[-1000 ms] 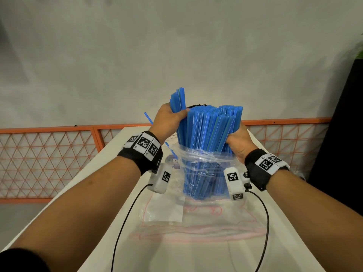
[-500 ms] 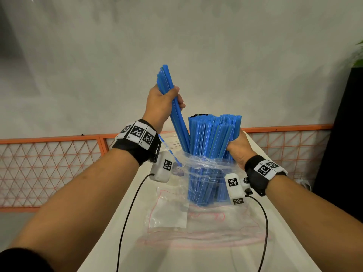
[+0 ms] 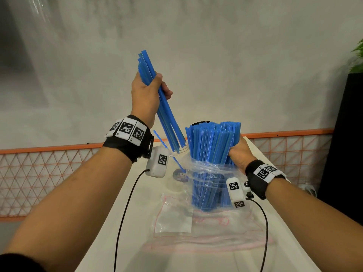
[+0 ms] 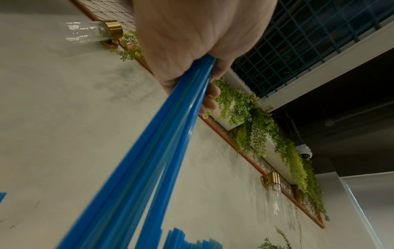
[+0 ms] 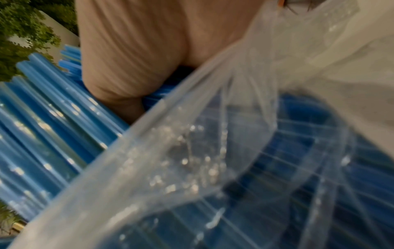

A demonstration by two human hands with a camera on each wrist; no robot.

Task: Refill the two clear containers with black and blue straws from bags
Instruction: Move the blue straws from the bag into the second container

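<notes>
My left hand [image 3: 147, 91] is raised and grips a small bunch of blue straws [image 3: 167, 118] that slants down to the right. Its lower ends hang over a clear container [image 3: 174, 179], in which one blue straw leans. The left wrist view shows the same hand [image 4: 192, 42] curled round the bunch [image 4: 160, 151]. My right hand [image 3: 238, 154] grips a thick bundle of blue straws [image 3: 210, 142] standing upright in a crumpled clear bag [image 3: 208, 169]. In the right wrist view the hand [image 5: 149, 50] presses the straws [image 5: 42, 126] above the bag [image 5: 213, 151]. Tips of black straws [image 3: 200, 122] show behind the bundle.
Flat clear zip bags [image 3: 196, 232] lie on the narrow white table [image 3: 137, 222] in front of the bundle. An orange mesh rail [image 3: 49, 173] runs along the wall behind. A tall black planter [image 3: 345, 154] stands at the right. Cables trail from both wrists.
My left hand has pulled a small bunch of blue straws out of the bundle and lifted it up and to the left. The right hand still holds the bundle in the bag.
</notes>
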